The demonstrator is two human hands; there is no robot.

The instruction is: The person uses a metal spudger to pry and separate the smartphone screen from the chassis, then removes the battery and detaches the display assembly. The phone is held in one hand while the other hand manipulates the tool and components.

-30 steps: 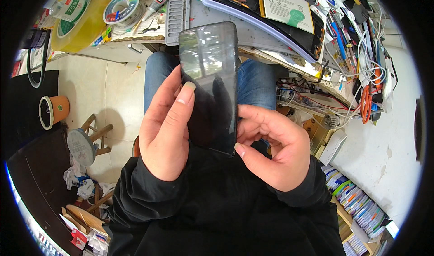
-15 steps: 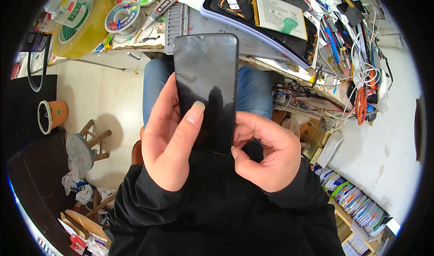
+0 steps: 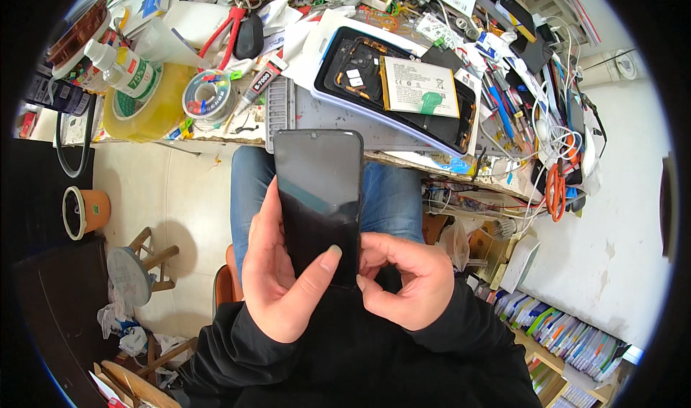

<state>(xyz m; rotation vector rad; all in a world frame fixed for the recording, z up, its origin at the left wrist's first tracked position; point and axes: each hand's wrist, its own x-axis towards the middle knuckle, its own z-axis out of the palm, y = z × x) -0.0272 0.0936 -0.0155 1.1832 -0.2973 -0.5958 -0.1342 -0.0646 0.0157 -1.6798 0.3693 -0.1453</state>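
Observation:
A black smartphone (image 3: pixel 319 192) with a dark, smudged screen is held upright over my lap, its top end toward the workbench. My left hand (image 3: pixel 288 282) wraps round its left side, the thumb lying across the lower screen. At the lower right corner, my right hand (image 3: pixel 407 278) is curled, thumb and forefinger touching the phone's edge. Whether anything small sits between those fingertips is hidden. Beyond the phone, an opened phone body (image 3: pixel 345 84) in a pale violet frame lies on the bench, with a white battery (image 3: pixel 421 87) resting on it.
On the bench's left are a roll of yellow tape (image 3: pixel 144 113), a spray bottle (image 3: pixel 122 69), a wire spool (image 3: pixel 209 95) and a glue tube (image 3: pixel 260 80). Tools and tangled cables (image 3: pixel 558 141) crowd the right. A stool (image 3: pixel 133 271) and an orange bin (image 3: pixel 93 210) stand on the floor.
The whole view has tilted up, showing more of the bench; hands and phone sit lower in it. Both hands keep nearly the same hold on the phone.

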